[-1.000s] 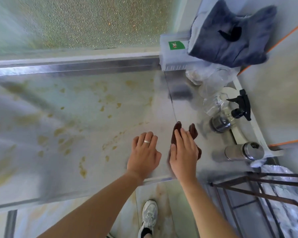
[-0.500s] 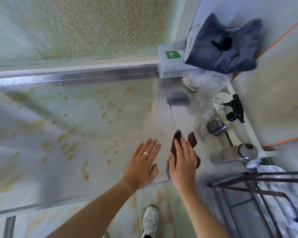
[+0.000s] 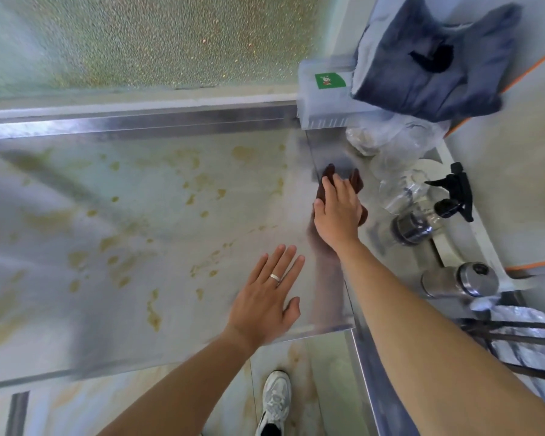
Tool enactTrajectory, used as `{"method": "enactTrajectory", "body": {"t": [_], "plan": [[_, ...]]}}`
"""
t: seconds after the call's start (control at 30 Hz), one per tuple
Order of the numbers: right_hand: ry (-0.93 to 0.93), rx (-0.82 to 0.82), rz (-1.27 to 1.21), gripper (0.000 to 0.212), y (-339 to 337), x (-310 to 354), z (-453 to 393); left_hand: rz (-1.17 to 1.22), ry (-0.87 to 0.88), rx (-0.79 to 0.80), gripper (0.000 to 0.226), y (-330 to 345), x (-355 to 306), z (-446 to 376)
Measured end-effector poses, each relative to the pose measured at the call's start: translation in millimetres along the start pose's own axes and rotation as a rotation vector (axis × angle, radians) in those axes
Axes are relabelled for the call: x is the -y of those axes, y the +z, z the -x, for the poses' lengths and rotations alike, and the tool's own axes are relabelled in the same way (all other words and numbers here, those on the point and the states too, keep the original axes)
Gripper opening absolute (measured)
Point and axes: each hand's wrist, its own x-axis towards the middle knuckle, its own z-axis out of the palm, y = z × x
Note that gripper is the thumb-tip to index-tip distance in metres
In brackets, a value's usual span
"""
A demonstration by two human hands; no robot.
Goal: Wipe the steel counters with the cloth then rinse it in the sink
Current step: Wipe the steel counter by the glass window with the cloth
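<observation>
A steel counter (image 3: 139, 215) spreads across the view, dotted with yellowish stains. My right hand (image 3: 339, 212) presses flat on a dark brown cloth (image 3: 328, 176) at the counter's right part, near the seam between two steel sheets; the cloth's edges stick out beyond my fingers. My left hand (image 3: 266, 297), with a ring on one finger, rests flat and spread on the counter close to its front edge, holding nothing. No sink is visible.
At the right stand a spray bottle (image 3: 428, 212), a steel canister (image 3: 460, 280), crumpled clear plastic (image 3: 390, 143) and a clear box with a green label (image 3: 324, 96). A grey-blue towel (image 3: 434, 58) lies behind. A dark metal rack (image 3: 523, 335) is lower right. Frosted glass backs the counter.
My right hand has pushed the cloth away from me, toward the back of the counter. My left hand stayed flat near the front edge, its fingers spread a little more.
</observation>
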Motion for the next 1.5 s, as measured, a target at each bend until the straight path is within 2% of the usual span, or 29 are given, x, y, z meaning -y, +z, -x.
{"method": "enactTrajectory", "body": {"t": [0.1,0.23,0.33,0.47,0.6,0.8,0.93,1.1,1.2,1.27,1.37,1.43,1.47,1.5], "plan": [[-0.025,0.012,-0.064,0.052,-7,-4,42,-0.02,0.021,0.034,0.071,-3,1,1],[0.01,-0.072,-0.084,0.051,-4,-8,168,-0.045,0.067,0.086,0.068,-11,9,18],[0.013,-0.056,-0.089,0.053,2,-1,225,-0.063,0.115,0.093,0.067,-18,25,34],[-0.064,-0.066,-0.023,0.054,7,3,189,0.015,0.095,0.045,0.067,-17,34,36],[-0.203,-0.016,0.007,0.053,11,16,104,0.054,0.085,-0.002,0.067,-12,32,34],[-0.204,0.039,-0.054,0.051,19,57,-9,0.061,0.089,-0.025,0.067,-8,34,35],[-0.278,0.129,-0.153,0.051,17,52,17,0.036,0.096,-0.007,0.066,-15,32,37],[-0.302,0.105,-0.263,0.056,6,31,144,0.052,0.053,-0.052,0.058,-15,34,43],[-0.198,0.082,-0.438,0.056,7,42,186,0.045,0.028,-0.041,0.057,-17,34,46],[-0.015,0.047,-0.591,0.052,-1,61,195,0.121,-0.016,-0.059,0.054,-26,33,50],[0.373,0.087,-1.1,0.049,-36,96,183,0.391,-0.147,-0.179,0.042,-53,31,53],[0.512,0.144,-1.493,0.042,-53,107,167,0.521,-0.249,-0.288,0.036,-76,31,51],[0.531,0.143,-1.564,0.039,-58,109,160,0.567,-0.286,-0.346,0.035,-87,31,47],[0.545,0.129,-1.517,0.036,-60,109,153,0.604,-0.31,-0.393,0.035,-96,30,43]]}}
